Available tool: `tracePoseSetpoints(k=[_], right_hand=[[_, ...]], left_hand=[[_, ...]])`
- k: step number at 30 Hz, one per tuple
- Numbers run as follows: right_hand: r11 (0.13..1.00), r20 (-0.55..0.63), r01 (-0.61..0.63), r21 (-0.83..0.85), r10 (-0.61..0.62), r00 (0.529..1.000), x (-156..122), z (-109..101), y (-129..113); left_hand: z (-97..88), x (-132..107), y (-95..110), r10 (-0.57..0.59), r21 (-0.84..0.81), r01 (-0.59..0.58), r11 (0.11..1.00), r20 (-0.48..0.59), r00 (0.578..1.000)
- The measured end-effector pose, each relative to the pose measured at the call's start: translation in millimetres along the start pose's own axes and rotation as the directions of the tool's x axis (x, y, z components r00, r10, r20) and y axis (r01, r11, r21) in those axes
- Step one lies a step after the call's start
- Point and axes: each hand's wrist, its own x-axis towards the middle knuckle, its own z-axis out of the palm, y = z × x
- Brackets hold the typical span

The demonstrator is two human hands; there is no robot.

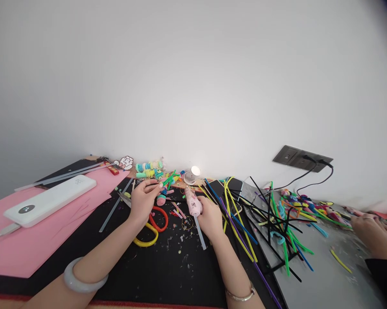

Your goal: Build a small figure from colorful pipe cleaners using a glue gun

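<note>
My left hand (146, 201) is closed in a pinch on green pipe cleaner pieces (169, 179), which stick out past the fingertips. Just below them is a small pink and teal bundle (161, 196); I cannot tell whether it is joined to them. Wrapped round a pale pink hot glue gun (192, 203) is my right hand (210, 218), with the nozzle pointing away toward the wall. A translucent glue stick (200, 232) juts from the gun's back end. Scissors (147, 234) with red and yellow handles lie partly under my left hand.
Pink paper (61, 227) and a white power bank (52, 199) lie at left. A small lamp (193, 174) glows by the wall. Loose pipe cleaners (238, 223) spread rightward beneath a wall socket (301, 159). Another person's hand (375, 231) is at the far right.
</note>
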Motion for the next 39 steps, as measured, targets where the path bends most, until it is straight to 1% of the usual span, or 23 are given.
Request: tracePoseSetpoints(k=[3, 7, 10, 12, 14, 16, 19, 22, 25, 28, 31, 33, 37, 39], right_hand=[[1.000, -0.009, -0.008, -0.003, 0.008, 1.000, 0, 2, 2], [0.992, -0.048, -0.003, 0.128, 0.009, 0.999, 0, 2, 4], [0.981, -0.048, 0.002, 0.196, 0.007, 0.999, 0, 2, 5], [0.982, -0.035, 0.009, 0.186, -0.003, 0.999, 1, 4, 6], [0.987, -0.021, 0.025, 0.156, -0.022, 1.000, 3, 6, 5], [0.992, -0.010, 0.026, 0.124, -0.025, 1.000, 5, 9, 4], [0.992, -0.011, -0.008, 0.123, 0.009, 1.000, 8, 11, 4], [0.985, -0.037, -0.060, 0.161, 0.066, 0.997, 9, 12, 6], [0.977, -0.114, -0.107, 0.184, 0.129, 0.985, 9, 12, 10], [0.971, -0.193, -0.109, 0.211, 0.151, 0.969, 7, 10, 11], [0.968, -0.242, -0.101, 0.229, 0.157, 0.958, 6, 7, 10], [0.966, -0.278, -0.119, 0.230, 0.182, 0.943, 6, 5, 9], [0.967, -0.355, -0.165, 0.194, 0.226, 0.907, 6, 4, 8], [0.964, -0.379, -0.171, 0.202, 0.238, 0.894, 6, 4, 9]], left_hand=[[1.4, -1, -1, -0.007, 0.002, 0.007, 1.000, 0.016, 1.000], [2.5, -5, 1, -0.015, -0.011, 0.015, 1.000, 0.042, 0.999], [1.8, -5, 3, -0.028, -0.020, 0.029, 0.999, 0.056, 0.998], [1.7, -5, 3, -0.042, -0.040, 0.045, 0.998, 0.063, 0.997], [2.4, -3, 1, -0.072, -0.107, 0.081, 0.991, 0.080, 0.994], [3.9, -1, -2, -0.131, -0.219, 0.156, 0.963, 0.126, 0.983], [6.3, 1, -7, -0.212, -0.368, 0.302, 0.880, 0.266, 0.940], [7.7, 1, -9, -0.237, -0.407, 0.391, 0.825, 0.379, 0.894], [9.1, -1, -8, -0.249, -0.367, 0.417, 0.832, 0.425, 0.870], [11.5, -3, -3, -0.256, -0.280, 0.402, 0.872, 0.440, 0.861], [14.2, -1, 3, -0.291, -0.122, 0.372, 0.920, 0.424, 0.858], [16.2, 1, 6, -0.313, -0.031, 0.357, 0.934, 0.410, 0.856], [23.7, 6, 12, -0.342, 0.053, 0.352, 0.934, 0.406, 0.847], [29.6, 8, 15, -0.371, 0.102, 0.361, 0.927, 0.396, 0.840]])
